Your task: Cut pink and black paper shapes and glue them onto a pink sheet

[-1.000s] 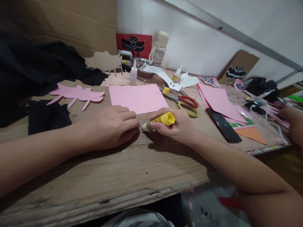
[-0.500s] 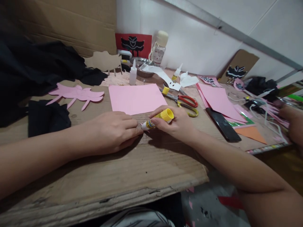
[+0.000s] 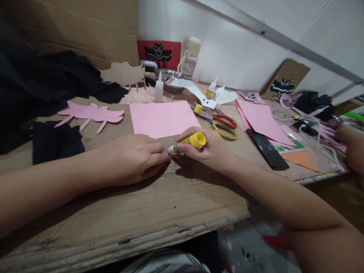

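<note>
- Glue stick [image 3: 195, 140] grasped by fingers of right hand [image 3: 212, 149], tip beside left hand [image 3: 132, 157].
- Left fingers [image 3: 156, 158] bent over tabletop [image 3: 136, 212], hold impossible to tell.
- Pink sheet [image 3: 165, 118] farther off, scissors [image 3: 212, 118] at right.

A single camera, worn on the person's head, looks forward and down from above the near edge of the bench [image 3: 159, 204]. It sits close enough for the left hand [image 3: 136, 157] and right hand [image 3: 212, 149] to fill mid-view, forearms entering from either side. Striped cloth [image 3: 165, 262] shows below the near edge, and floor [image 3: 253, 242] past its right corner. The view reaches across to the wall [image 3: 241, 41] behind the far edge, where a rail [image 3: 256, 33] slopes down rightward.
</note>
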### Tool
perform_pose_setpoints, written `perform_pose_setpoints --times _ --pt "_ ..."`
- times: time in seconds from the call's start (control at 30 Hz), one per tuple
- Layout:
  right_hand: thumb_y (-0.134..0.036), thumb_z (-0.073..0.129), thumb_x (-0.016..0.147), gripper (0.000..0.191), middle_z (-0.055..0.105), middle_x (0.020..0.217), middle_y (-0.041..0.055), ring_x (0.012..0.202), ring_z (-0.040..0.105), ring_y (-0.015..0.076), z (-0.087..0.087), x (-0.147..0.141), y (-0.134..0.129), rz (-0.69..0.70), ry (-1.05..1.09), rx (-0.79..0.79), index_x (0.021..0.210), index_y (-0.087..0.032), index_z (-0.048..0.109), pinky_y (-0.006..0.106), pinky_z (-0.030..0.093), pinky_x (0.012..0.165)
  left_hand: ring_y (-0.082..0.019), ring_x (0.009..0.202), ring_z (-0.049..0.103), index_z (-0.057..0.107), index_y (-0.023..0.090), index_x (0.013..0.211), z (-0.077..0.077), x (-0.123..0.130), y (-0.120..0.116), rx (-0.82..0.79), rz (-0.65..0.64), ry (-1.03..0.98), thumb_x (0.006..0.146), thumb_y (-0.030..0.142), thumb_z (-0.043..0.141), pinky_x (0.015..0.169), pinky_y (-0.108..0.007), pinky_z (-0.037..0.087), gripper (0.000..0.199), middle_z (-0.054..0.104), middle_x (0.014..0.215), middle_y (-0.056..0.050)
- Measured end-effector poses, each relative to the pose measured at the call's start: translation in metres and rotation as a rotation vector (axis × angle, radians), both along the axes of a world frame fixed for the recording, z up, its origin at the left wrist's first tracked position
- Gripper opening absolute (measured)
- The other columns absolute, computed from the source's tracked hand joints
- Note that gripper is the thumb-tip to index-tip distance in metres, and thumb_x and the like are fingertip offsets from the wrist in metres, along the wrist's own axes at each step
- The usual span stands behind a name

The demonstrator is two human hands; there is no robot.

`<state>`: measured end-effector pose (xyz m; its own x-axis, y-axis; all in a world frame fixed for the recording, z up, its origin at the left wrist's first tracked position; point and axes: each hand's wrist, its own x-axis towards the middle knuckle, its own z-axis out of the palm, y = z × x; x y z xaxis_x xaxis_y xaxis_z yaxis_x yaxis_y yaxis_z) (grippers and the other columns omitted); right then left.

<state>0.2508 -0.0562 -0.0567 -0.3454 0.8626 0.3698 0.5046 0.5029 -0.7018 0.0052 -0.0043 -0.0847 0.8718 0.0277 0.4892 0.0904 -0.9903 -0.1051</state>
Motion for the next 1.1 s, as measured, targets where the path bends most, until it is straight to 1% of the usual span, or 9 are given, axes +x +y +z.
perform_pose_setpoints --times 0.23,0.43,0.53,0.63,0.73,0.8,0.87,1.0,1.1 --pt "-0.04 0.075 0.092 0.023 0.077 0.081 0.0009 0.069 0.064 0.0141 -0.0031 -0.0002 0.0026 0.003 0.004 -0.021 0.095 -0.017 0.075 0.025 0.048 0.064 -0.019 0.065 0.059 0.074 0.017 0.103 -0.0007 0.0001 -0.0001 -0.016 -0.014 -0.002 0.102 0.016 0.056 0.058 -0.035 0.042 0.018 0.07 0.079 -0.005" --pt "-0.039 0.076 0.093 0.023 0.08 0.093 0.0034 0.079 0.07 0.0162 -0.0018 -0.0007 0.0037 0.058 -0.001 -0.036 0.098 -0.017 0.074 0.027 0.052 0.072 -0.019 0.063 0.06 0.075 0.016 0.112 -0.0012 -0.0018 0.0001 -0.01 -0.002 0.005 0.102 0.018 0.055 0.058 -0.033 0.044 0.022 0.07 0.079 -0.005" --pt "-0.038 0.077 0.093 0.022 0.081 0.099 0.0043 0.085 0.072 0.0175 -0.0016 -0.0004 0.0039 0.071 -0.017 -0.027 0.101 -0.018 0.075 0.029 0.054 0.078 -0.019 0.064 0.061 0.076 0.019 0.105 0.0003 -0.0012 -0.0007 0.007 0.027 0.013 0.103 0.02 0.053 0.058 -0.033 0.047 0.023 0.07 0.076 -0.005" --pt "-0.035 0.076 0.094 0.019 0.081 0.102 0.0044 0.09 0.073 0.0175 -0.0007 0.0009 0.0031 0.052 0.035 0.026 0.102 -0.019 0.076 0.028 0.055 0.081 -0.019 0.065 0.063 0.076 0.017 0.104 0.0017 0.0001 -0.0019 0.021 0.023 0.009 0.104 0.019 0.052 0.059 -0.034 0.049 0.024 0.072 0.08 -0.006" --pt "-0.033 0.072 0.095 0.015 0.08 0.092 0.003 0.079 0.07 0.015 0.0018 0.0025 0.0009 -0.013 0.058 0.073 0.095 -0.018 0.075 0.025 0.053 0.071 -0.018 0.062 0.061 0.076 0.015 0.105 0.0018 0.0007 -0.0027 0.041 0.015 0.0 0.105 0.017 0.052 0.057 -0.034 0.047 0.024 0.072 0.079 -0.006" --pt "-0.033 0.07 0.094 0.017 0.077 0.081 0.0013 0.068 0.065 0.0132 0.0032 0.0032 -0.0006 -0.038 0.028 0.07 0.088 -0.018 0.074 0.024 0.049 0.062 -0.018 0.059 0.059 0.076 0.016 0.103 0.0012 0.0006 -0.003 0.047 0.028 -0.007 0.105 0.018 0.052 0.055 -0.034 0.044 0.024 0.071 0.076 -0.005" --pt "-0.034 0.069 0.093 0.019 0.073 0.073 0.0002 0.062 0.06 0.0124 0.0034 0.0031 -0.0012 -0.042 -0.001 0.048 0.085 -0.018 0.073 0.024 0.045 0.058 -0.017 0.059 0.058 0.075 0.017 0.102 0.001 0.0006 -0.0032 0.045 0.037 -0.008 0.106 0.02 0.05 0.054 -0.033 0.043 0.026 0.069 0.075 -0.004" --pt "-0.034 0.069 0.091 0.019 0.071 0.07 -0.0001 0.061 0.058 0.0126 0.0006 0.0013 -0.0005 -0.012 -0.016 -0.008 0.086 -0.017 0.073 0.024 0.044 0.058 -0.016 0.061 0.059 0.075 0.018 0.101 0.0023 0.0014 -0.0032 0.022 0.046 0.004 0.108 0.022 0.046 0.056 -0.03 0.046 0.03 0.067 0.073 -0.002" --pt "-0.036 0.069 0.092 0.019 0.073 0.073 0.0 0.064 0.059 0.013 -0.0013 -0.0002 0.0006 0.005 -0.008 -0.035 0.089 -0.017 0.073 0.025 0.045 0.06 -0.016 0.06 0.06 0.074 0.019 0.101 0.0022 0.0012 -0.0025 0.013 0.045 0.011 0.107 0.022 0.046 0.056 -0.031 0.047 0.029 0.068 0.073 -0.003"
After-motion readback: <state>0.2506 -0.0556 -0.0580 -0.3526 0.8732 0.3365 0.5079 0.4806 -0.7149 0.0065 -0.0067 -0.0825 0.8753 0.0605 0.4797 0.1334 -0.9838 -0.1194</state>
